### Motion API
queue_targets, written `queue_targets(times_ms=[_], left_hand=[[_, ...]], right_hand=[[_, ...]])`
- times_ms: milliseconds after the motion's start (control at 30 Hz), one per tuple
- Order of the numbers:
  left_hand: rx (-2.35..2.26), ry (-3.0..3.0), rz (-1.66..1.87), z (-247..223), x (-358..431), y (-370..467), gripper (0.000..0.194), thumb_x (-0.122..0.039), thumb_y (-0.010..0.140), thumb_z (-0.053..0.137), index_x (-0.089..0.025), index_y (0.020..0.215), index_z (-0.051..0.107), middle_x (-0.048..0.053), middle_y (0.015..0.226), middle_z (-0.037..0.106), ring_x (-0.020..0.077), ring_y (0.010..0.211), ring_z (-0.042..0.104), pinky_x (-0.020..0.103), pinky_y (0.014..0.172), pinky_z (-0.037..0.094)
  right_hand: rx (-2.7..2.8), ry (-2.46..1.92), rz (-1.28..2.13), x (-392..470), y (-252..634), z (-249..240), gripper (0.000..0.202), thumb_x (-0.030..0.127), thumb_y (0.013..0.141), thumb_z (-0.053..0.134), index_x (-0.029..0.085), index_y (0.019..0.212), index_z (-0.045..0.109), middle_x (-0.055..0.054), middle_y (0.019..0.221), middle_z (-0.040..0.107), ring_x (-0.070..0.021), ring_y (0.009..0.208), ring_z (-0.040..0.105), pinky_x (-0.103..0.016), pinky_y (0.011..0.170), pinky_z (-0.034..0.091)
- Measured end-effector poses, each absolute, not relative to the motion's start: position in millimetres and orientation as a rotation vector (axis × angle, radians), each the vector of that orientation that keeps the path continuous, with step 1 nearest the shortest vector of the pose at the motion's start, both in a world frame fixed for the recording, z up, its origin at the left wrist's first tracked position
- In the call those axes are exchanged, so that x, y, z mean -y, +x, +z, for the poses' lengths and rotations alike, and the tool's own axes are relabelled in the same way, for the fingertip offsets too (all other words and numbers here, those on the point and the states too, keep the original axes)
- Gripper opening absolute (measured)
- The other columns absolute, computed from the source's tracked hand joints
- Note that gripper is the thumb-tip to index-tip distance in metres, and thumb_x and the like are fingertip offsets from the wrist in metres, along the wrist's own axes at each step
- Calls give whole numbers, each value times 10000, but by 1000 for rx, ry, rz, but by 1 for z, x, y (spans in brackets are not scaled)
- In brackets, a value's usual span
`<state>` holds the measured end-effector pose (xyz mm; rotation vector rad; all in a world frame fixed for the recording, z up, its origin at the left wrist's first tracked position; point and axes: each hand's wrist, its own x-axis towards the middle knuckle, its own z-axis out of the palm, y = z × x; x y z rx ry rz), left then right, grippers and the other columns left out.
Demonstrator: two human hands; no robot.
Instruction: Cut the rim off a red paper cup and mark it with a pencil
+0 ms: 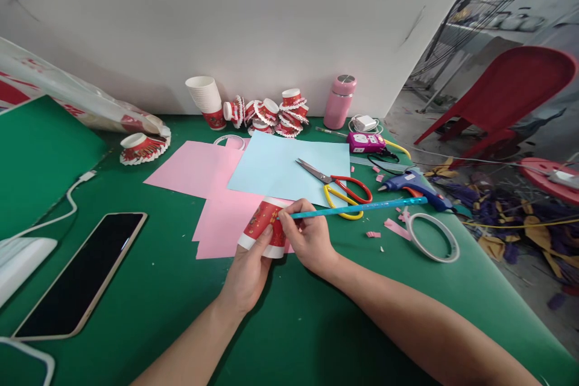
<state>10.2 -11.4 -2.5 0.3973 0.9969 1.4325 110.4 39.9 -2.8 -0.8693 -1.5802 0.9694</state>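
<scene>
A red paper cup (261, 224) with a white rim is held tilted in my left hand (251, 271), the thumb lying along its side. My right hand (312, 240) pinches a long blue pencil (357, 207), its front end at the cup's red wall. The tip is hidden by the fingers. Beneath the cup lie sheets of pink paper (217, 223), and just beyond is a light blue sheet (280, 160). Scissors (328, 180) with red and yellow handles rest on the blue sheet, blades spread, close to my right hand.
A stack of paper cups (202, 93), several fringe-cut cups (289, 111) and a pink flask (340, 102) line the wall. At right lie a blue glue gun (414, 184), a tape roll (433, 238) and pink scraps. A phone (84, 277) lies left. A red chair (511, 96) stands beyond.
</scene>
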Motion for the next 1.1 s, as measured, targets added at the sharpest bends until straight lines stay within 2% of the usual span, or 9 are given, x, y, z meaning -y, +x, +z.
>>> queue_targets(times_ms=[367,633,767,867,933,1000,1100], left_hand=[[-996,380,1442,-4,9,10,306,-325,719,678,-236,1011,659,19,1097,665,217,1121,542,299,916,429],[-973,327,1457,0,8,10,259,-279,739,661,-218,991,668,20,1049,684,186,1044,590,247,840,481],[-948,228,1469,4,5,7,222,-217,767,624,-186,982,669,36,1031,691,178,1012,606,248,833,500],[-945,163,1449,7,4,5,213,-192,780,598,-161,980,666,56,1009,698,187,988,619,274,837,510],[-907,152,1431,8,4,5,219,-186,792,577,-149,990,661,71,1025,694,199,1004,616,302,874,500],[-866,136,1420,10,5,4,221,-175,803,552,-140,993,658,80,1044,690,207,1031,607,330,928,472],[-820,101,1402,11,5,4,231,-164,814,517,-135,1001,651,82,1055,688,207,1064,591,350,985,426]], right_hand=[[1608,-913,957,-40,112,1,134,239,796,473,191,675,440,55,516,421,-74,438,371,-201,422,321],[1472,-851,1089,-42,111,-5,154,269,818,506,193,697,450,54,539,431,-77,455,396,-204,432,339],[1302,-766,1095,-49,113,-8,122,323,853,506,203,835,521,55,566,440,-83,481,419,-211,464,375],[1263,-760,1069,-55,116,-9,181,344,896,438,215,970,542,65,526,411,-92,472,421,-218,471,385],[1257,-799,1037,-58,117,-9,180,351,900,433,218,958,540,36,603,503,-102,547,494,-236,537,435],[1281,-824,1041,-59,118,-10,157,358,876,485,223,946,523,-20,834,603,-131,746,582,-278,675,481],[1355,-788,1188,-56,119,-10,238,385,834,555,233,1002,483,-73,1132,568,-200,1033,563,-373,863,462]])
